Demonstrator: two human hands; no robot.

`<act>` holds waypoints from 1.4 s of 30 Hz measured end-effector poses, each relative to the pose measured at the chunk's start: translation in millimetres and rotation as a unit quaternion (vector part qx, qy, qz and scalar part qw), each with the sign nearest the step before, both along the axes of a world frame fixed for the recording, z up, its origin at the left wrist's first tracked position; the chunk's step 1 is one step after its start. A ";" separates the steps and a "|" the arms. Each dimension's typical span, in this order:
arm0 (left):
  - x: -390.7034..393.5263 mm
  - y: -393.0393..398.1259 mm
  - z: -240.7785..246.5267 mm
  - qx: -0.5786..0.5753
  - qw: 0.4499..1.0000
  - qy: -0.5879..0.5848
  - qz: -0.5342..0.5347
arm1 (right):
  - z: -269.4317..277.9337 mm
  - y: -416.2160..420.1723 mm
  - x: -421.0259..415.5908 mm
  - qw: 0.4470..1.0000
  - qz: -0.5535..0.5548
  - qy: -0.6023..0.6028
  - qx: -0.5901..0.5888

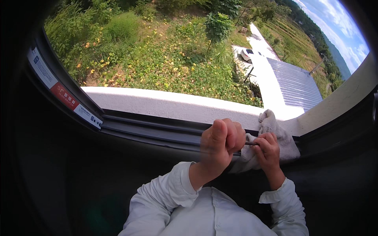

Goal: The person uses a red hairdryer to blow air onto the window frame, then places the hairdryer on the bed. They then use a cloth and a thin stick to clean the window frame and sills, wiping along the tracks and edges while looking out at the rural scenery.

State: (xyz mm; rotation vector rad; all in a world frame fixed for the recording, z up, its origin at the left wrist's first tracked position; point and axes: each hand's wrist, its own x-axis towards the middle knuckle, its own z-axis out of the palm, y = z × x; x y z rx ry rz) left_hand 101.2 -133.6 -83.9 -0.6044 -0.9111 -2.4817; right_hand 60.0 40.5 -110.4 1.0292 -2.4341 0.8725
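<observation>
My left hand (223,141) is closed in a fist, thumb up, above the dark metal window track (153,129). From its right side a thin dark rod (251,143) runs to my right hand (268,150), whose fingertips pinch it. What the rod belongs to is hidden inside my left fist. A light grey, worn cloth (288,144) lies bunched over the right end of the track and the sill, behind and beside my right hand. Part of the cloth hangs down on the inner side, below the track.
A white outer sill (177,101) curves beyond the track. A dark window frame (71,79) with a printed label strip rises at the left, and a pale wall (333,91) stands at the right. Outside, far below, are plants, a corrugated roof (295,82) and a white car (246,55).
</observation>
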 end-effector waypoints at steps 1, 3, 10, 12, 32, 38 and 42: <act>-0.6 -18.1 3.4 -0.001 1.000 0.004 0.016 | -2.4 -20.6 2.2 1.000 0.001 -0.012 -0.015; 1.3 -51.0 20.4 -0.024 0.999 0.020 0.040 | -6.2 -58.3 4.6 0.997 0.027 -0.027 -0.059; 26.2 -124.1 48.3 -0.016 0.994 -0.018 0.102 | -17.2 -152.3 24.5 0.989 0.081 0.021 -0.118; 21.9 -106.8 40.4 0.025 0.989 -0.061 0.134 | -19.5 -139.9 21.0 0.993 0.065 0.027 -0.095; -57.6 132.5 -32.7 -0.001 0.995 -0.004 -0.100 | -20.5 127.8 -42.0 0.988 -0.060 0.110 0.088; -69.4 134.9 -35.0 0.029 0.979 -0.135 -0.154 | -26.7 133.2 -42.8 0.976 -0.124 0.140 0.111; -72.0 107.1 -27.0 0.068 0.958 -0.216 -0.174 | -21.8 100.3 -19.4 0.969 -0.175 0.140 0.101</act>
